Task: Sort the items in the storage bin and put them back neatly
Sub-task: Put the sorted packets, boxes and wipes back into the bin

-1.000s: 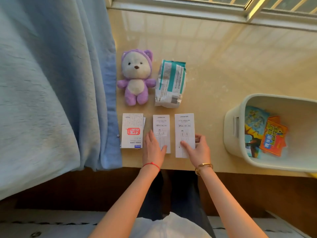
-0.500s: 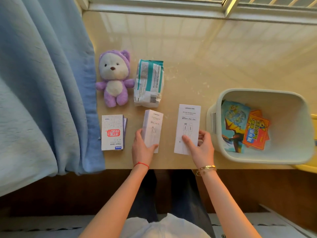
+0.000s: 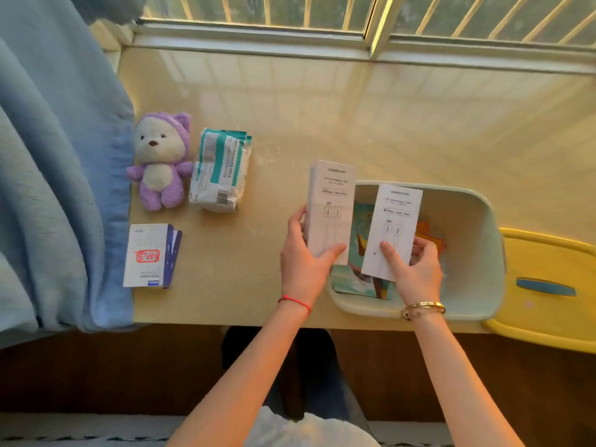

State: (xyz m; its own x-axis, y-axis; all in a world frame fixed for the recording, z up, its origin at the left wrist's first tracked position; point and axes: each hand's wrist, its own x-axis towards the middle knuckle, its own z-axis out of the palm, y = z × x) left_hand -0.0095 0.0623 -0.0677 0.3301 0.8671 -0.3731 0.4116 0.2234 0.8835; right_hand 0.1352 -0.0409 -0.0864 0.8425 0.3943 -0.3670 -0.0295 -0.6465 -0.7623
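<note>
The left hand [image 3: 304, 262] pinches one white cable box [image 3: 329, 211] by its near end just left of the storage bin [image 3: 477, 304]; the right hand [image 3: 414, 269] pinches a second cable box [image 3: 392, 230] over the bin. Both look light, stiff cardboard, probably smooth-faced; the near-end grip suits them. Farther left on the bench [image 3: 274, 130] lie a plush bear [image 3: 161, 161] and a wipes pack [image 3: 221, 174].

Box print [image 3: 332, 191] blurred — yellow lid [image 3: 548, 285] seemingly cut off right.
</note>
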